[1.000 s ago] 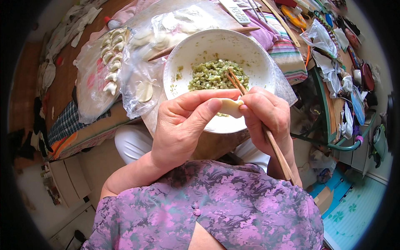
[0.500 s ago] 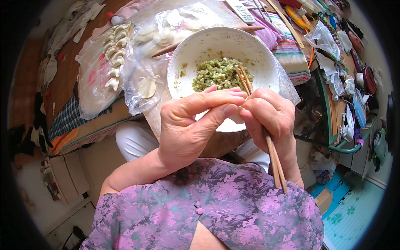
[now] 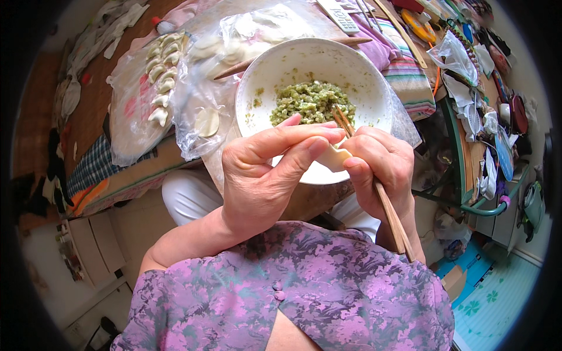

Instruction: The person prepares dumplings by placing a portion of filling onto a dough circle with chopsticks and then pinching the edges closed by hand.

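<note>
A pale folded dumpling (image 3: 333, 158) is pinched between both my hands above the near side of a white bowl (image 3: 372, 88). My left hand (image 3: 257, 169) grips its left end between thumb and fingers. At the other end, my right hand (image 3: 383, 158) presses the dough edge with thumb and curled forefinger. That hand also holds a pair of wooden chopsticks (image 3: 392, 225), their upper ends slanting down toward my shirt and their tips over the bowl. Green chopped filling (image 3: 310, 98) lies heaped in the bowl. My fingers partly cover the dumpling.
Left of the bowl, a round dough wrapper (image 3: 206, 123) lies by clear plastic (image 3: 190, 108). Finished dumplings (image 3: 165, 85) line a plastic-covered board farther left. A tapered rolling pin (image 3: 234, 69) lies behind the bowl. A white remote control (image 3: 338, 14) is at the back; a cluttered rack (image 3: 468, 152) stands right.
More of the dumpling shows between my hands, which have drawn slightly apart at the thumbs. The chopsticks' near ends have swung a little to the right. My left hand has barely moved.
</note>
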Demonstrator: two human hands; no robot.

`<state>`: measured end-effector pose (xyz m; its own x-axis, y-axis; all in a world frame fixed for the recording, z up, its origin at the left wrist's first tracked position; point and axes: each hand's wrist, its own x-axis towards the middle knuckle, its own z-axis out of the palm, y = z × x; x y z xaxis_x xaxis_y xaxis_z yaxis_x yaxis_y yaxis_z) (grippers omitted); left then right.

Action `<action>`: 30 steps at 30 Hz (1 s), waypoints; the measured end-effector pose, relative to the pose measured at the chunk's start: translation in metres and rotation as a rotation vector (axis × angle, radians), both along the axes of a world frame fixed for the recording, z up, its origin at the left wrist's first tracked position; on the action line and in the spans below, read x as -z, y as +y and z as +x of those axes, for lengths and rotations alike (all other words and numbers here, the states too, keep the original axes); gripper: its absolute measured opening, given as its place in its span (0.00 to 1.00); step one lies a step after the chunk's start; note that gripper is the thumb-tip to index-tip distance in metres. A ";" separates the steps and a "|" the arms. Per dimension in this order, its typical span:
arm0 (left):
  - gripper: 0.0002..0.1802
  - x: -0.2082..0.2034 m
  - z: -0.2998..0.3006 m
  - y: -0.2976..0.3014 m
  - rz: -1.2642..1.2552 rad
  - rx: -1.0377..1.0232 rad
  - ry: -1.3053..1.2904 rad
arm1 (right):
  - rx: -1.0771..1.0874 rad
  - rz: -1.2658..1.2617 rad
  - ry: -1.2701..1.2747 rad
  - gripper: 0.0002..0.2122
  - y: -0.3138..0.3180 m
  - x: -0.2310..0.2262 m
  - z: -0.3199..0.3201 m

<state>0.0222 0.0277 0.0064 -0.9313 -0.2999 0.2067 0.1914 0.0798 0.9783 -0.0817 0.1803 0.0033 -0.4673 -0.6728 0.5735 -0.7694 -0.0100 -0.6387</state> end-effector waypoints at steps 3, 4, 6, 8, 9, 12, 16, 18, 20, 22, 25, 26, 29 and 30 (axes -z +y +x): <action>0.10 0.004 -0.002 0.001 0.038 0.006 0.003 | 0.010 0.018 0.012 0.10 0.000 -0.002 0.001; 0.10 0.005 -0.003 0.002 0.049 0.010 0.001 | 0.019 0.016 0.001 0.10 0.000 -0.002 0.001; 0.11 0.006 -0.004 0.003 0.069 0.014 -0.003 | 0.035 0.010 -0.023 0.10 0.000 0.000 0.001; 0.11 0.001 -0.002 0.008 0.292 0.022 -0.043 | 0.025 0.018 -0.028 0.09 0.001 -0.002 0.001; 0.11 -0.001 -0.002 0.010 0.405 0.031 -0.063 | 0.024 0.023 -0.029 0.09 0.002 -0.003 0.001; 0.11 0.002 -0.003 0.001 -0.052 0.069 -0.007 | 0.013 0.035 -0.001 0.11 0.001 -0.004 -0.001; 0.08 0.003 -0.001 0.002 -0.026 0.025 -0.017 | -0.017 0.044 0.004 0.12 0.001 -0.001 -0.001; 0.08 0.004 -0.005 0.003 -0.002 -0.016 0.012 | -0.032 0.045 -0.011 0.13 0.004 0.000 -0.002; 0.08 0.005 -0.008 0.003 0.013 -0.024 0.036 | -0.014 0.020 -0.040 0.13 0.002 0.000 0.000; 0.09 0.007 -0.009 0.003 0.020 -0.001 0.056 | 0.030 0.003 -0.039 0.12 -0.002 -0.001 0.003; 0.12 0.001 -0.008 0.008 0.397 0.082 -0.030 | 0.065 -0.012 -0.051 0.14 0.000 0.000 0.001; 0.13 0.000 -0.007 0.008 0.416 0.068 -0.011 | 0.060 -0.025 -0.056 0.13 0.000 0.001 0.001; 0.17 0.006 -0.007 0.005 0.330 0.071 0.027 | 0.071 -0.040 -0.060 0.12 0.000 0.002 0.000; 0.17 0.006 -0.007 0.005 0.292 0.069 0.016 | 0.074 -0.035 -0.065 0.12 0.000 0.000 0.001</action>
